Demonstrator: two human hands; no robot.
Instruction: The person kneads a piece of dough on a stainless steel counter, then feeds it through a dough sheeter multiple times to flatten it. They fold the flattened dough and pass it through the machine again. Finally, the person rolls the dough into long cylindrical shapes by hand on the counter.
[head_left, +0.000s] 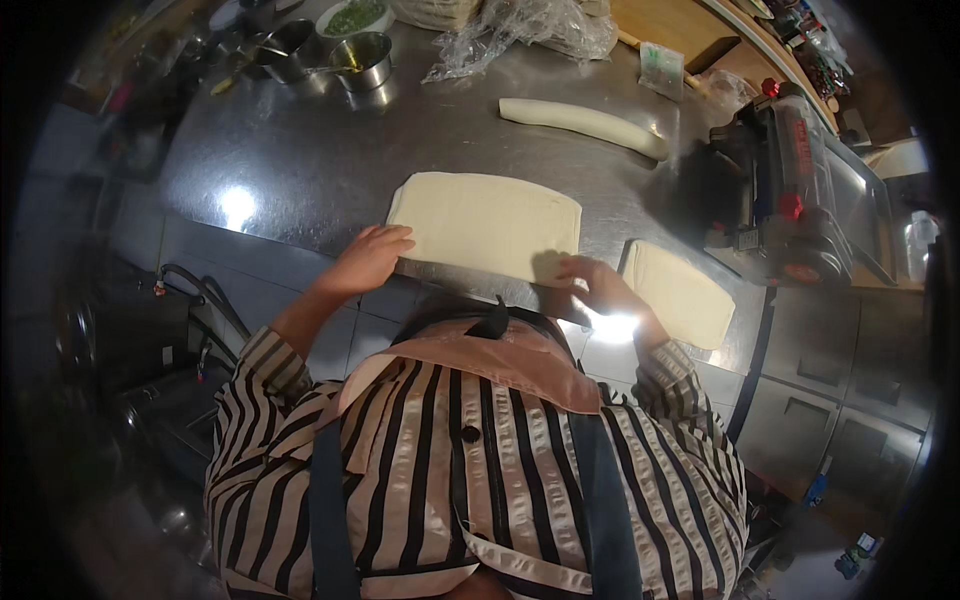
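Observation:
A flat, pale rectangular dough sheet (487, 221) lies on the steel table in front of me. My left hand (371, 259) touches its near left corner, fingers resting on the edge and the thumb hidden. At the near right corner, the fingertips of my right hand (600, 283) meet the dough, and a shadow falls there. Whether either hand pinches the edge cannot be made out. A smaller folded dough slab (679, 296) lies to the right, just beyond my right hand. Farther back on the table rests a long rolled dough log (581, 126).
Steel pots (361, 61) and a bowl of chopped greens (355, 18) stand at the back left. Clear plastic bags (525, 30) are heaped at the back. On the right sits a black machine with red knobs (795, 187). The steel table's (300, 165) near edge runs close to me.

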